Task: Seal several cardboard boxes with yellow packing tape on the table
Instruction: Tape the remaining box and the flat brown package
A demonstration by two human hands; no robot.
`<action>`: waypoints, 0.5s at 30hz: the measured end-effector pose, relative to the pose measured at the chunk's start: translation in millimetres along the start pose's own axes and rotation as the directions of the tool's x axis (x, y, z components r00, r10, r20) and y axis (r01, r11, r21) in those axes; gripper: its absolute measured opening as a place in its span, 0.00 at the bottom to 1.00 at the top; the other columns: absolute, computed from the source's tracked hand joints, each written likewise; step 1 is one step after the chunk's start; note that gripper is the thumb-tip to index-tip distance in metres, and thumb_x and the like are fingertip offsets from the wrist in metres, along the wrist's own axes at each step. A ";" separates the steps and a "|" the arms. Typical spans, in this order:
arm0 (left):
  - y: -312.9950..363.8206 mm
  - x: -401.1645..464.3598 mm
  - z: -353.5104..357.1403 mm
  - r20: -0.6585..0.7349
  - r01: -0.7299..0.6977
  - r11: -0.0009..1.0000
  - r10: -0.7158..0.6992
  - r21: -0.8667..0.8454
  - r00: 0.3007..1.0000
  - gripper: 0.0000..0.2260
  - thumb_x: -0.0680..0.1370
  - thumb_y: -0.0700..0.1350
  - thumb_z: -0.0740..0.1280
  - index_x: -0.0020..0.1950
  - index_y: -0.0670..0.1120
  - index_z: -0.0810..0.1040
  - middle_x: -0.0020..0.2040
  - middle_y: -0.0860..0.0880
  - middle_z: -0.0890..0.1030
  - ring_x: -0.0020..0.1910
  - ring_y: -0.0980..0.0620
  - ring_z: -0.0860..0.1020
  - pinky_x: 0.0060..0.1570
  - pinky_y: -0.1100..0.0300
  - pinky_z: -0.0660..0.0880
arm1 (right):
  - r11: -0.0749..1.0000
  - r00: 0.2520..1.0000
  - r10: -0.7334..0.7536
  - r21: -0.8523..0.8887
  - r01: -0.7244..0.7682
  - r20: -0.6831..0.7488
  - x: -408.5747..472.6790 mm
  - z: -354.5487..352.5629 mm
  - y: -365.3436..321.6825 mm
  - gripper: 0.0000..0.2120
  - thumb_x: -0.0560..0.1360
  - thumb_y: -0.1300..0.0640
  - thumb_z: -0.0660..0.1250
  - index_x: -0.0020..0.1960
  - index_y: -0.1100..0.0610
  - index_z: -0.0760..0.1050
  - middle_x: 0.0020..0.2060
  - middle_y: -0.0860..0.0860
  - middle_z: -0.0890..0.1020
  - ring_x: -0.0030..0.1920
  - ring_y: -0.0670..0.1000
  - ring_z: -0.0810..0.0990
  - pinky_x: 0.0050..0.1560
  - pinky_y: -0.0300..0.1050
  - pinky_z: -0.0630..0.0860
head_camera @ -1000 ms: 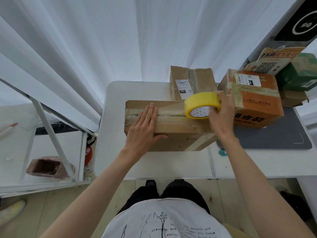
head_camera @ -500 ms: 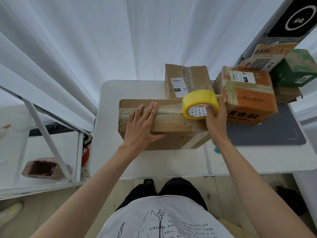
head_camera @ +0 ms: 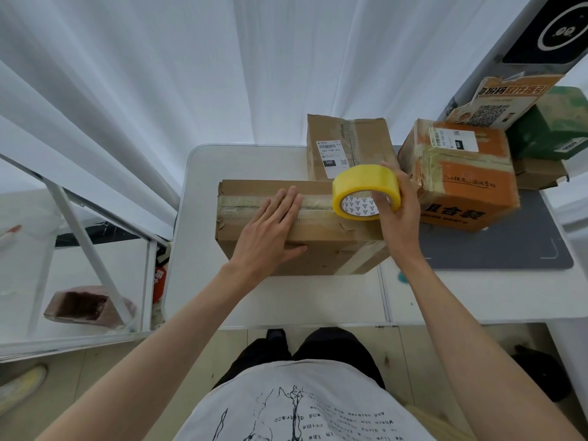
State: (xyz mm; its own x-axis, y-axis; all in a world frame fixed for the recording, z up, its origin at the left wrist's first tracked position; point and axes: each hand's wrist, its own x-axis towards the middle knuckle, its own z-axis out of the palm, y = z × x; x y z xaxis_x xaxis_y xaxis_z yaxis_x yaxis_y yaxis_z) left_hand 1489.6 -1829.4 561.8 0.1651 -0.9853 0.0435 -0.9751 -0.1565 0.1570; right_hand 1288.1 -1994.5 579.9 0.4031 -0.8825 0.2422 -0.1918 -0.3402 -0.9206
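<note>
Our right hand [head_camera: 397, 214] grips the roll of yellow packing tape [head_camera: 366, 190] just right of the frame's centre, thumb hooked into its core and fingers wrapped over the outer rim, the roll standing on edge at the right end of the long cardboard box [head_camera: 305, 230]. Our left hand [head_camera: 270, 230] lies flat with straight fingers pressed on the box's top, across the taped seam that runs along it. The box sits on the white table [head_camera: 254, 297] in mid-frame. Behind it stands a smaller brown box [head_camera: 350, 144] with a shipping label. To the right, an orange box [head_camera: 461, 173] rests partly on a grey mat [head_camera: 496, 249]. A green box [head_camera: 553, 125] sits at the far right edge. White curtains [head_camera: 159, 74] fill the upper frame.
</note>
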 end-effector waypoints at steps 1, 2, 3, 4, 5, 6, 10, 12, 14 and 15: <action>0.7 0.9 -1.0 0.004 0.006 1.000 -0.006 -0.014 1.000 0.44 0.76 0.63 0.68 0.83 0.44 0.51 0.83 0.47 0.50 0.82 0.50 0.48 0.81 0.53 0.48 | 1.000 1.000 0.004 0.012 -0.005 0.018 0.2 0.1 -1.5 0.20 0.82 0.53 0.66 0.73 0.51 0.71 0.67 0.50 0.75 0.65 0.53 0.75 0.60 0.53 0.77; 1.3 1.8 -1.3 0.006 0.006 1.000 -0.006 -0.020 1.000 0.45 0.76 0.63 0.69 0.83 0.44 0.52 0.83 0.47 0.50 0.82 0.50 0.48 0.81 0.53 0.48 | 1.000 0.999 0.015 0.024 -0.016 0.032 0.0 0.1 -3.4 0.20 0.83 0.55 0.66 0.74 0.51 0.70 0.67 0.47 0.75 0.64 0.49 0.75 0.59 0.49 0.78; 2.8 2.9 -1.3 0.008 -0.003 1.000 0.003 -0.020 1.000 0.46 0.75 0.64 0.69 0.83 0.44 0.52 0.83 0.47 0.50 0.82 0.51 0.48 0.81 0.53 0.48 | 0.999 0.999 0.026 0.033 -0.028 0.047 -0.5 0.3 -5.1 0.21 0.83 0.57 0.66 0.75 0.51 0.69 0.67 0.45 0.74 0.63 0.46 0.76 0.57 0.45 0.79; 5.5 4.7 -1.0 0.012 -0.020 1.000 0.021 -0.019 1.000 0.47 0.75 0.64 0.69 0.83 0.44 0.51 0.83 0.47 0.50 0.82 0.51 0.48 0.81 0.54 0.47 | 0.999 0.998 0.035 0.031 -0.037 0.059 -1.3 0.6 -6.6 0.22 0.83 0.58 0.66 0.75 0.50 0.68 0.68 0.43 0.73 0.63 0.43 0.75 0.56 0.42 0.79; 10.0 7.5 -0.6 0.018 -0.038 0.999 0.038 -0.025 0.999 0.47 0.75 0.65 0.69 0.83 0.44 0.51 0.83 0.47 0.49 0.82 0.51 0.48 0.81 0.55 0.46 | 0.999 0.997 0.041 0.024 -0.043 0.068 -2.1 0.5 -7.1 0.23 0.83 0.57 0.66 0.76 0.50 0.67 0.69 0.43 0.72 0.64 0.42 0.75 0.56 0.41 0.79; 16.0 11.3 0.0 0.022 -0.047 0.998 0.048 -0.040 0.999 0.48 0.75 0.66 0.70 0.83 0.44 0.50 0.83 0.47 0.49 0.82 0.51 0.47 0.80 0.55 0.45 | 0.999 0.996 0.047 0.017 -0.048 0.075 -3.0 0.1 -8.0 0.24 0.83 0.57 0.66 0.76 0.49 0.66 0.70 0.43 0.71 0.65 0.41 0.74 0.57 0.40 0.78; 42.2 31.4 6.0 0.043 -0.022 0.995 0.027 -0.099 0.999 0.52 0.72 0.70 0.69 0.84 0.44 0.47 0.84 0.48 0.48 0.82 0.51 0.46 0.81 0.54 0.46 | 0.997 0.993 0.077 -0.018 -0.076 0.087 -1.6 -0.5 -12.3 0.27 0.82 0.57 0.68 0.78 0.51 0.63 0.70 0.44 0.70 0.64 0.33 0.72 0.55 0.30 0.75; 48.9 35.6 10.2 0.047 0.010 0.994 -0.005 -0.106 0.999 0.53 0.71 0.71 0.69 0.84 0.45 0.48 0.84 0.47 0.49 0.82 0.50 0.46 0.81 0.52 0.47 | 0.995 0.992 0.086 -0.067 -0.081 0.087 -1.0 1.1 -12.1 0.28 0.80 0.59 0.69 0.77 0.55 0.63 0.67 0.39 0.71 0.61 0.29 0.72 0.54 0.28 0.73; 52.0 33.4 12.6 0.029 0.027 0.996 -0.025 -0.080 0.999 0.52 0.71 0.71 0.69 0.83 0.45 0.50 0.83 0.46 0.51 0.82 0.50 0.47 0.81 0.52 0.47 | 0.989 0.987 0.122 -0.098 -0.111 0.108 -2.0 2.3 -8.7 0.25 0.79 0.58 0.71 0.72 0.56 0.65 0.55 0.30 0.75 0.55 0.32 0.76 0.53 0.36 0.77; 52.0 31.4 13.8 0.014 0.027 0.998 -0.027 -0.065 1.000 0.51 0.72 0.71 0.68 0.83 0.45 0.51 0.83 0.46 0.52 0.82 0.49 0.48 0.81 0.52 0.48 | 0.985 0.983 0.140 -0.113 -0.127 0.121 -3.0 2.7 -6.7 0.24 0.79 0.57 0.72 0.70 0.56 0.66 0.52 0.31 0.76 0.53 0.34 0.77 0.53 0.41 0.79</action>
State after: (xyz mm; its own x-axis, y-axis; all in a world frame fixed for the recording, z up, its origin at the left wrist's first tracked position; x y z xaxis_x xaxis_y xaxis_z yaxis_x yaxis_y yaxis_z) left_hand 1442.0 -1869.4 557.7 0.1888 -0.9817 0.0254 -0.9586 -0.1786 0.2217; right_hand 1290.6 -1988.6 584.5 0.4771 -0.8759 0.0721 -0.3415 -0.2603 -0.9031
